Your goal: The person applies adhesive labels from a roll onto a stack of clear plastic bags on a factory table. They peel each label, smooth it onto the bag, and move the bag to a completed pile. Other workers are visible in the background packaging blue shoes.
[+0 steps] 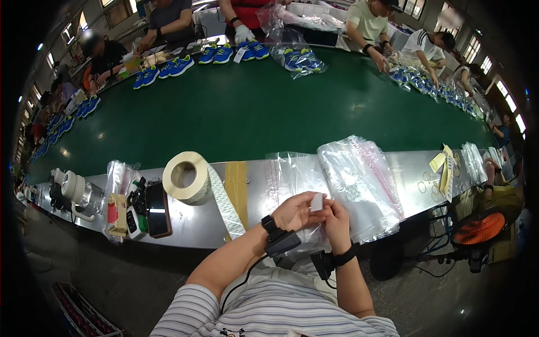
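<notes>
Above the steel table edge my two hands meet. Between their fingertips is a small white label (317,202). My left hand (295,210) has its fingers curled in to the label's left side, and my right hand (336,218) pinches at its lower right. Under and beyond my hands lie clear plastic bags (297,171), with a thicker stack of clear bags (359,180) to the right. Left of my hands stands a big roll of white labels (188,177), its loose strip (224,205) running toward me.
A green conveyor belt (241,106) runs beyond the steel table (196,227). Blue shoes (174,67) lie along its far side, where several people work. To the left are a phone (158,210) and a clear jug (84,194). An orange fan (477,229) stands at right.
</notes>
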